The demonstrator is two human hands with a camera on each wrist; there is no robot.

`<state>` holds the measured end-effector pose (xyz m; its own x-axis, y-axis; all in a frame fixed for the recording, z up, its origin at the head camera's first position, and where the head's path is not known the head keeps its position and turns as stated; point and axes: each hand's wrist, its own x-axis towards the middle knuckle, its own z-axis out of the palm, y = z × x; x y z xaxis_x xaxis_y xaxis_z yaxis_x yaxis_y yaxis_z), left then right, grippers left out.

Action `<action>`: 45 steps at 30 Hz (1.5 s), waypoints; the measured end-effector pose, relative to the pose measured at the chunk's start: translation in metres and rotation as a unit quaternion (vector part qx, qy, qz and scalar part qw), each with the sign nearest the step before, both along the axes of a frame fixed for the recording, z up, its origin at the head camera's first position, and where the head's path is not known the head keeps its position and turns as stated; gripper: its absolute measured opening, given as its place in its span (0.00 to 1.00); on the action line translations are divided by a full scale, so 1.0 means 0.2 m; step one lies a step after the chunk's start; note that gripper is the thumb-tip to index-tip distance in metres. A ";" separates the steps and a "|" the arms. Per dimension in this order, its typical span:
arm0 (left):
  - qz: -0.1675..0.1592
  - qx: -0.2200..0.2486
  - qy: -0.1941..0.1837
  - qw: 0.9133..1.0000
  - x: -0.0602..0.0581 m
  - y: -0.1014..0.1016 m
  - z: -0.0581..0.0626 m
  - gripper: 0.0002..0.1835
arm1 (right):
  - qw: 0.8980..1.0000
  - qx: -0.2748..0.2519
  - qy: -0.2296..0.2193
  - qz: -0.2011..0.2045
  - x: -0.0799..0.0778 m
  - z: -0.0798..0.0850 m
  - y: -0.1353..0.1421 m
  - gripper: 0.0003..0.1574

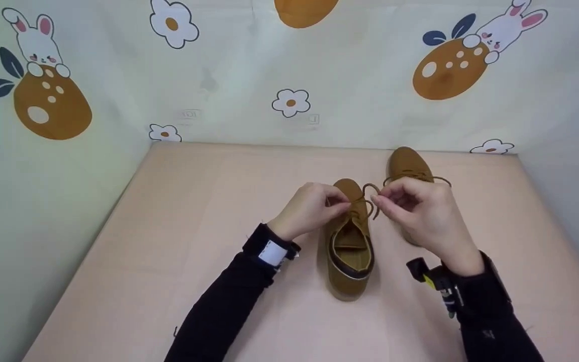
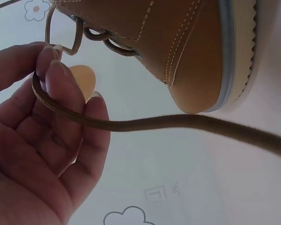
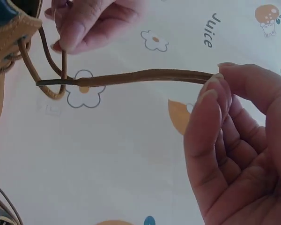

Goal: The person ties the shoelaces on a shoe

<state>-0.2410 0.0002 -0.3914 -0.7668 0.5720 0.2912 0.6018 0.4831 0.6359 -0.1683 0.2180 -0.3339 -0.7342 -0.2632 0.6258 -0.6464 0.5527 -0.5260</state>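
A brown lace-up shoe [image 1: 348, 289] stands on the table, its heel toward me and its toe toward the back wall. Over its tongue, my left hand [image 1: 314, 208] pinches a brown shoelace [image 2: 154, 124] between thumb and fingertips. To the right of the shoe, my right hand [image 1: 427, 213] pinches a lace [image 3: 140, 76] by thumb and index finger. That lace runs doubled from the right fingertips, and its dark tip [image 3: 51, 82] points back toward the shoe's eyelets. A loop of lace hangs by the left fingers [image 3: 77, 30] in the right wrist view.
A second brown shoe [image 1: 409, 161] stands behind my right hand, partly hidden by it, with its lace ends spread to both sides. The pale pink table [image 1: 194, 201] meets a patterned backdrop [image 1: 229, 75] with rabbits, flowers and orange fruit.
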 end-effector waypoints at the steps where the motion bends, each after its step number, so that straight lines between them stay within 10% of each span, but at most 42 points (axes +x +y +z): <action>1: 0.000 0.001 0.000 1.000 0.00 0.00 0.00 0.06 | 1.000 -0.004 0.008 0.005 0.00 -0.01 -0.01 0.05; 14: -0.001 0.001 0.002 1.000 0.00 0.00 0.01 0.06 | 0.997 0.026 0.064 0.023 -0.04 -0.10 -0.08 0.07; 21: -0.004 -0.012 -0.023 1.000 -0.01 -0.03 0.02 0.06 | 0.983 0.169 -0.054 0.043 -0.09 -0.16 -0.06 0.03; 30: -0.010 -0.025 -0.035 0.999 -0.01 -0.05 0.04 0.06 | 0.974 0.195 -0.110 -0.034 -0.13 -0.13 0.07 0.02; 34: -0.013 -0.024 -0.043 0.999 -0.02 -0.06 0.04 0.06 | 0.961 0.233 -0.151 0.011 -0.17 -0.19 0.07 0.09; 45: -0.016 -0.018 -0.042 0.999 -0.02 -0.07 0.05 0.06 | 0.959 0.251 -0.125 0.039 -0.20 -0.26 0.05 0.04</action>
<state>-0.2449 -0.0146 -0.3824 -0.7689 0.6056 0.2050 0.5625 0.4882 0.6673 -0.2088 0.2290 -0.3866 -0.8108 -0.5453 0.2127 -0.5843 0.7318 -0.3508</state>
